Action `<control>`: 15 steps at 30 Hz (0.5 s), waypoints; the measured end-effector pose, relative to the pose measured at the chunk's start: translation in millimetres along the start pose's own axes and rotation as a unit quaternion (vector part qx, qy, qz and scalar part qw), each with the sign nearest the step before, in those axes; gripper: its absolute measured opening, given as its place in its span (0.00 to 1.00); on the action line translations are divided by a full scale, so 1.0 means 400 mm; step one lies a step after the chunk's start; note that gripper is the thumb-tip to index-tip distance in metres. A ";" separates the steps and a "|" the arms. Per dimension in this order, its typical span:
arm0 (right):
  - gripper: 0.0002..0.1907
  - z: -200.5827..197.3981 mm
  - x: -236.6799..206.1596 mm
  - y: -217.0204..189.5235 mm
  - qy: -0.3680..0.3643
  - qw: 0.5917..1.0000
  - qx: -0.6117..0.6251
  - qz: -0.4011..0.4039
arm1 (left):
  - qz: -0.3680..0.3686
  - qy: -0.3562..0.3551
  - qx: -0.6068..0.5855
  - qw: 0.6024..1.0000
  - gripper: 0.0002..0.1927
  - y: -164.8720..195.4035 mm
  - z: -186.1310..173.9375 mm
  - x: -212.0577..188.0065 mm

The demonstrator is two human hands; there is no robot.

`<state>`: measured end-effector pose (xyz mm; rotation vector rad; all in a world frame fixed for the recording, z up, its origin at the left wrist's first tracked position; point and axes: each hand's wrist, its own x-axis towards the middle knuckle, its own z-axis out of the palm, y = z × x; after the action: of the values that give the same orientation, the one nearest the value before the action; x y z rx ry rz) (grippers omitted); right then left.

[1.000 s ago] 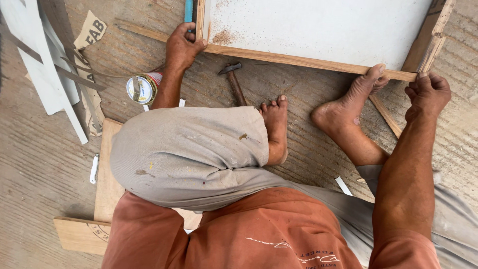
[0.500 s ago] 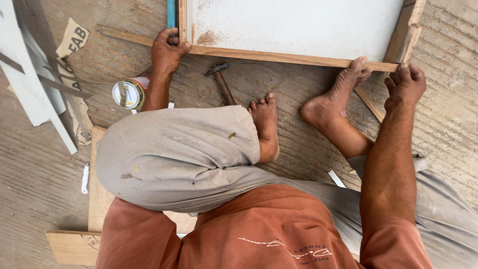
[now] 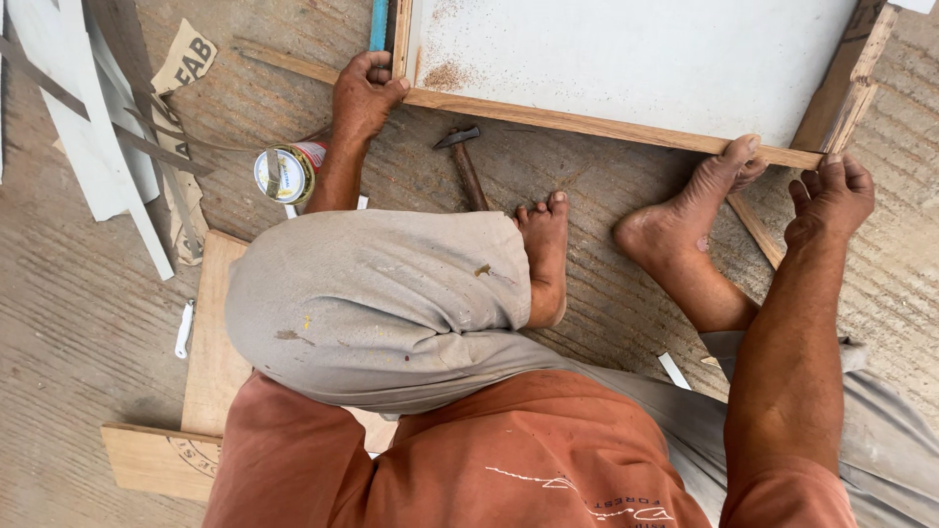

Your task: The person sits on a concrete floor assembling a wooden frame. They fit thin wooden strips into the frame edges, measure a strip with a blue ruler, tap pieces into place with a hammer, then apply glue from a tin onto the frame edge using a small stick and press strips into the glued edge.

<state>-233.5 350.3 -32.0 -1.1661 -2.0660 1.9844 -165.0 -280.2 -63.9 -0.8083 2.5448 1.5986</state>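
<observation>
A white panel edged with a wooden frame lies on the floor in front of me. My left hand grips the frame's near left corner. My right hand grips the near right corner, where the side strip meets the front strip. The toes of my right foot press against the front strip. My left foot rests on the floor behind it. A hammer lies on the floor between my left hand and left foot.
A small tin can lies on its side left of my left arm. White strips and boards and cardboard scraps lie at the upper left. I sit on a flat wooden board. A blue tube runs beside the frame.
The view has shifted a little; both hands have stayed on the frame's corners, and the right foot stays against the front strip.
</observation>
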 end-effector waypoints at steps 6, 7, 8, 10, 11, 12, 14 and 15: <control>0.08 0.012 -0.016 -0.004 0.009 1.000 -0.015 -0.012 | 0.008 0.011 0.024 1.000 0.26 0.000 0.006 -0.003; 0.08 0.014 -0.019 -0.005 0.012 1.000 -0.023 -0.017 | 0.020 0.014 0.031 0.999 0.26 -0.002 0.007 -0.003; 0.08 0.016 -0.022 -0.004 0.016 0.999 -0.031 -0.022 | 0.032 0.016 0.038 0.999 0.26 -0.004 0.009 -0.002; 0.09 0.019 -0.027 -0.003 0.017 0.999 -0.035 -0.019 | 0.035 0.016 0.040 0.998 0.24 -0.010 0.008 0.000; 0.10 0.021 -0.029 0.000 0.012 0.999 -0.031 -0.009 | 0.037 0.019 0.041 0.998 0.23 -0.011 0.006 0.000; 0.10 0.022 -0.030 0.002 0.006 1.000 -0.027 0.001 | 0.063 0.031 0.050 0.996 0.23 -0.012 0.003 -0.002; 0.12 0.027 -0.032 0.012 0.006 0.998 -0.040 -0.040 | 0.115 0.049 0.067 0.990 0.22 -0.021 0.001 -0.008; 0.13 0.028 -0.032 0.015 0.008 0.997 -0.048 -0.061 | 0.131 0.069 0.067 0.987 0.21 -0.022 0.001 -0.016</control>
<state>-227.4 333.4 -33.6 -1.0401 -2.1903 1.8356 -155.8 -280.0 -69.6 -0.6123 2.9269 1.4569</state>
